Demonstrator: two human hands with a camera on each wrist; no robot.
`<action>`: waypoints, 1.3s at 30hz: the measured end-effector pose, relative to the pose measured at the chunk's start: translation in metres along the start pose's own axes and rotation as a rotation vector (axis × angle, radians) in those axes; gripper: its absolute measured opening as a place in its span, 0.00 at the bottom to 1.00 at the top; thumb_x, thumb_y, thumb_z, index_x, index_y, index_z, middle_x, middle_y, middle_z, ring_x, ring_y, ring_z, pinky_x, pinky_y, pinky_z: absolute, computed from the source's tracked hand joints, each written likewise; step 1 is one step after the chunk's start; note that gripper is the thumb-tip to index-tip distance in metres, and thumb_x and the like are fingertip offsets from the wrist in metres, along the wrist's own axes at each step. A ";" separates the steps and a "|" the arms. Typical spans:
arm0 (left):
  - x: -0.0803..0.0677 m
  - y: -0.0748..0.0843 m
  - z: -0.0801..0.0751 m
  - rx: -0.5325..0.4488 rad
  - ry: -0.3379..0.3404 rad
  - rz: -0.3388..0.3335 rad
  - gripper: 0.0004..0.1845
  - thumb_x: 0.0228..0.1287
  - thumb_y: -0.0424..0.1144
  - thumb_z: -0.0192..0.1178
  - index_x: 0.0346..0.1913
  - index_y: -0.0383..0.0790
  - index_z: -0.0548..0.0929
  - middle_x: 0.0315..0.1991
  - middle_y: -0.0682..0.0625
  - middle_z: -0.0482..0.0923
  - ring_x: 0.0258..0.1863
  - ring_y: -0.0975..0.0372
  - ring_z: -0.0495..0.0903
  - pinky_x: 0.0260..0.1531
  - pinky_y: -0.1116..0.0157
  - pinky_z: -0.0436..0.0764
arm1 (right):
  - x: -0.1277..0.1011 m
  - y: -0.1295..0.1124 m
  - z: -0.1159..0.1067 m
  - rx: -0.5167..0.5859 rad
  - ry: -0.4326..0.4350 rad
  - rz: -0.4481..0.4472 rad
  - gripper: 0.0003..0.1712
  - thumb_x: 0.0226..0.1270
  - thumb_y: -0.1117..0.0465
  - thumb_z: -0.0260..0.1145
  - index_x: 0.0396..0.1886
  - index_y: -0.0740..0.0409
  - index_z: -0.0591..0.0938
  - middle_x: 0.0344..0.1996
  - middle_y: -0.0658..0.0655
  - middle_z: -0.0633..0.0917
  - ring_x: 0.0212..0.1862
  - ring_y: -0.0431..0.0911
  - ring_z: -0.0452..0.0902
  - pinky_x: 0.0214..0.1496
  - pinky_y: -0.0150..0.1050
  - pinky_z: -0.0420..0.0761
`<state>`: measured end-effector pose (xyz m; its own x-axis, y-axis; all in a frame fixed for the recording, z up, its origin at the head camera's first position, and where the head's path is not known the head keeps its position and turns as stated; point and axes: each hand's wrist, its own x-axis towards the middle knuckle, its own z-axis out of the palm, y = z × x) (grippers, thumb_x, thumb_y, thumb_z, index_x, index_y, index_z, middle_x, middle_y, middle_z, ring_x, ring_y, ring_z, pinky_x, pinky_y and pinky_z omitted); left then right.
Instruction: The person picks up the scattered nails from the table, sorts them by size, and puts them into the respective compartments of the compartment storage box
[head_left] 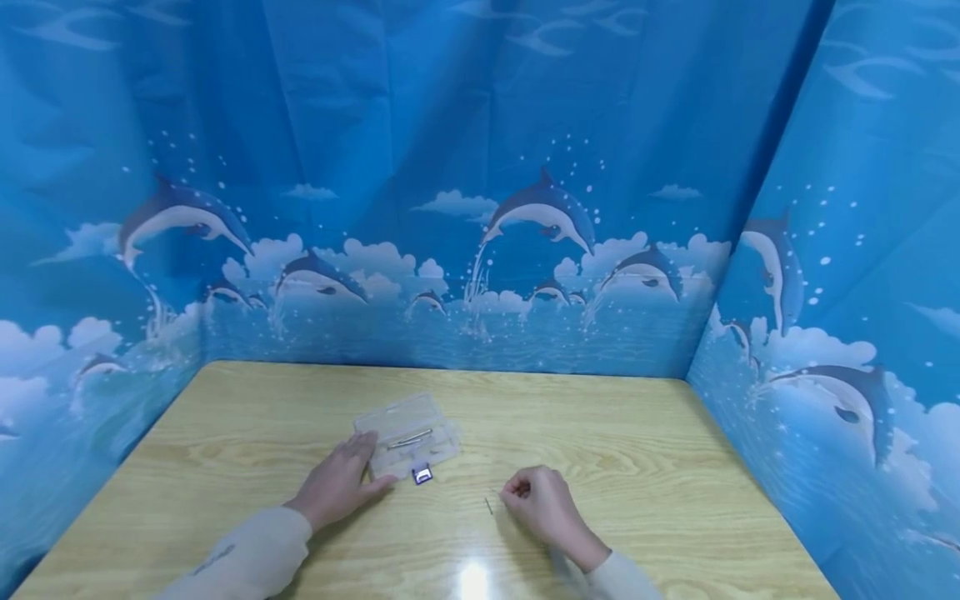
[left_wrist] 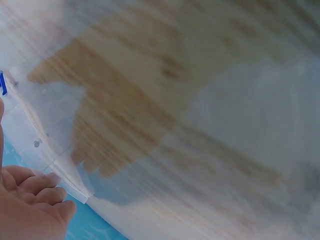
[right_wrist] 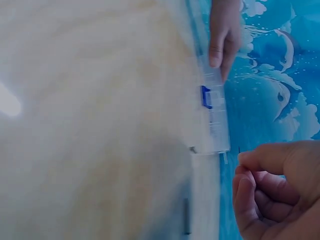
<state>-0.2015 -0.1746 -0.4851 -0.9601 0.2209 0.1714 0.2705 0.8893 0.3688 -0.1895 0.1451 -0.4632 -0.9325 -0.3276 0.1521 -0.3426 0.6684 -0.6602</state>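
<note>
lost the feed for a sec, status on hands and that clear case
Left hand flat against clear case. Right hand curled, beside small pin on table. Nothing blocking.

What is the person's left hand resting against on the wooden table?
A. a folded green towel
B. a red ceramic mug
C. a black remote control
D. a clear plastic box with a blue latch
D: the left hand touches the clear plastic box with a blue latch on the wooden table.

The left wrist view is motion-blurred; the thin pin (head_left: 488, 506) is too small to identify.
</note>
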 end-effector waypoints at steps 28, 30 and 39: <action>0.001 0.001 0.000 0.009 0.001 0.011 0.44 0.61 0.58 0.60 0.68 0.26 0.64 0.67 0.31 0.64 0.67 0.40 0.63 0.66 0.44 0.63 | 0.092 -0.034 0.027 0.008 -0.088 -0.030 0.06 0.66 0.66 0.64 0.28 0.60 0.83 0.25 0.50 0.82 0.26 0.37 0.74 0.27 0.29 0.77; 0.001 0.001 0.000 0.011 0.003 0.014 0.44 0.61 0.58 0.60 0.67 0.26 0.64 0.66 0.31 0.64 0.67 0.40 0.63 0.67 0.44 0.63 | 0.096 -0.035 0.031 0.009 -0.099 -0.031 0.06 0.65 0.66 0.65 0.28 0.61 0.83 0.25 0.51 0.82 0.27 0.37 0.74 0.28 0.29 0.78; 0.000 0.000 0.000 0.011 0.003 0.013 0.44 0.61 0.59 0.60 0.67 0.26 0.64 0.66 0.31 0.65 0.67 0.40 0.63 0.67 0.44 0.63 | 0.099 -0.033 0.047 -0.021 -0.106 -0.073 0.05 0.63 0.68 0.66 0.27 0.62 0.83 0.25 0.52 0.84 0.27 0.37 0.75 0.30 0.28 0.78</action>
<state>-0.2015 -0.1743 -0.4849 -0.9562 0.2317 0.1788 0.2824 0.8906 0.3565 -0.2654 0.0592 -0.4605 -0.8878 -0.4442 0.1202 -0.4128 0.6532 -0.6348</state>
